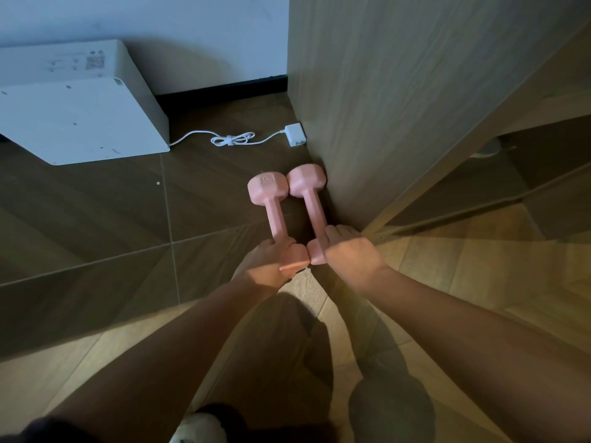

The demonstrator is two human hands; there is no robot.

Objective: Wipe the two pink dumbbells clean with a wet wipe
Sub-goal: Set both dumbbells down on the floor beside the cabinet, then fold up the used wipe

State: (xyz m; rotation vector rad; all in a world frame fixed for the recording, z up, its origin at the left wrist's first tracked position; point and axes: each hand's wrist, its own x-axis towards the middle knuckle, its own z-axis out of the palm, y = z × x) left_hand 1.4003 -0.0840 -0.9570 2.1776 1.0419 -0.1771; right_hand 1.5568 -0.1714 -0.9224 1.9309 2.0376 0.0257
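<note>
1. Head view, writing first: the left dumbbell (277, 219) has "1KG" moulded into its far head. The white box (80, 119) has a smudged grey patch on its top face, unreadable.
2. Both dumbbells are pink and sit side by side on the floor (96, 225), handles running away from the person.
3. The right dumbbell (315, 215) is just beside the wooden cabinet side (399, 91). Its far head looks to touch the panel.
4. Far heads touch each other, and so do the near heads.
5. Left hand (267, 262): fingers curled round the left dumbbell where the handle meets the near head, gripping it.
6. Right hand (353, 252): fingers curled over the near end of the right dumbbell, gripping it.
7. Cannot tell whether the near ends are off the floor.
8. Containers: the white box stands against the wall (192, 27). No opening shows, so contents unknown.
9. Cabinet is open on the right, shelves in shadow. A pale round thing (487, 148) sits on one shelf, can't identify it.
10. White plug adapter (295, 134) lies at the cabinet's foot. Its cable (230, 139), bundled midway, runs to the box.
</note>
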